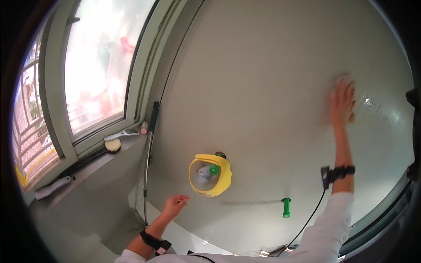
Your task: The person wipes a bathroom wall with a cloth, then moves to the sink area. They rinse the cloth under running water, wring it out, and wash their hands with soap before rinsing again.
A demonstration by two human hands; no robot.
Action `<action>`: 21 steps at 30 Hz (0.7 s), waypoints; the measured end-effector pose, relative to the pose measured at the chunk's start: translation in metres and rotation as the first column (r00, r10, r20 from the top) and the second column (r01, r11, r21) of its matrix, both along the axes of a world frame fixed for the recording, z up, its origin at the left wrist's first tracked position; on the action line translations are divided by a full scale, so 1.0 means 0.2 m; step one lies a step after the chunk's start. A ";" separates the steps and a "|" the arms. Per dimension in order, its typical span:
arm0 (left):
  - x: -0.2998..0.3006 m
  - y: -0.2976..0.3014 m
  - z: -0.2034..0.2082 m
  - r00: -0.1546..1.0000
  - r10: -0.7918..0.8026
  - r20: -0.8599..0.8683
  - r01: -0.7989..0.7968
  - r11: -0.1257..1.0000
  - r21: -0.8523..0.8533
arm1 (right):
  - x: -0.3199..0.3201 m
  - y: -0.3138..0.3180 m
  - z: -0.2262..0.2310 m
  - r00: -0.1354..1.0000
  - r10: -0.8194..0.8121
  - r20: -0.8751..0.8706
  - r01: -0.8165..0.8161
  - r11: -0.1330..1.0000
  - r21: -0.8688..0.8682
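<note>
My right hand (342, 105) lies against the grey wall (272, 87) at the right, fingers stretched upward. Under it is a crumpled cloth, pale at the fingertips and tan beside the palm; most of it is hidden. Wet, shiny streaks show on the wall just right of this hand. My left hand (175, 206) is lower left, its fingers loosely curled, and I make out nothing in them. Slightly above and right of it, apart from it, a yellow visor-like ring (224, 177) hangs on a green-tipped peg (214, 169).
Another green peg (286, 208) juts from the wall. At left, below a window (101, 65), a ledge (94, 160) holds a round bristle brush (112, 145), a grey-handled tool (53, 187) and a pink-ended cylinder (144, 127). A long-handled pole (149, 162) leans in the corner.
</note>
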State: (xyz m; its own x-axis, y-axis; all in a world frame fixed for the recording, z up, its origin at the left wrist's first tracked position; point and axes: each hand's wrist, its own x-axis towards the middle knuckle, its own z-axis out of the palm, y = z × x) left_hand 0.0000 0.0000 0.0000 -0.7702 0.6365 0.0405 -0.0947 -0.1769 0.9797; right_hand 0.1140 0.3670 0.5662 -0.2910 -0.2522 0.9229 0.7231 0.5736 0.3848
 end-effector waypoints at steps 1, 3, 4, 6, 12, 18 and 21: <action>0.01 0.00 -0.02 1.000 -0.002 -0.003 0.002 1.000 -0.010 | -0.07 -0.04 0.11 0.995 -0.020 -0.103 0.021 1.000 0.004; 0.04 -0.09 -0.05 0.999 0.022 0.028 -0.021 1.000 -0.007 | -0.24 -0.21 0.27 0.959 -0.001 -0.283 -0.006 1.000 -0.025; 0.06 -0.10 -0.06 0.998 0.042 0.053 -0.044 0.999 0.024 | -0.35 -0.30 0.34 0.975 -0.042 -0.220 0.065 0.993 0.098; 0.06 -0.16 -0.09 0.993 0.071 0.094 -0.074 0.997 0.036 | -0.58 -0.46 0.33 0.997 -0.065 -0.041 0.073 0.971 0.226; 0.06 -0.27 -0.10 0.979 0.075 0.190 -0.077 0.997 0.003 | -1.20 -0.73 -0.81 0.634 0.096 0.767 -0.259 0.961 0.094; 0.03 -0.38 -0.12 0.966 0.132 0.222 -0.136 0.991 0.003 | -0.74 -0.55 -1.07 0.215 0.187 0.959 -0.477 0.877 -0.064; 0.02 -0.43 -0.15 0.968 0.145 0.204 -0.142 0.989 -0.029 | -0.66 -0.46 -0.49 0.743 0.127 0.657 -0.299 0.941 0.156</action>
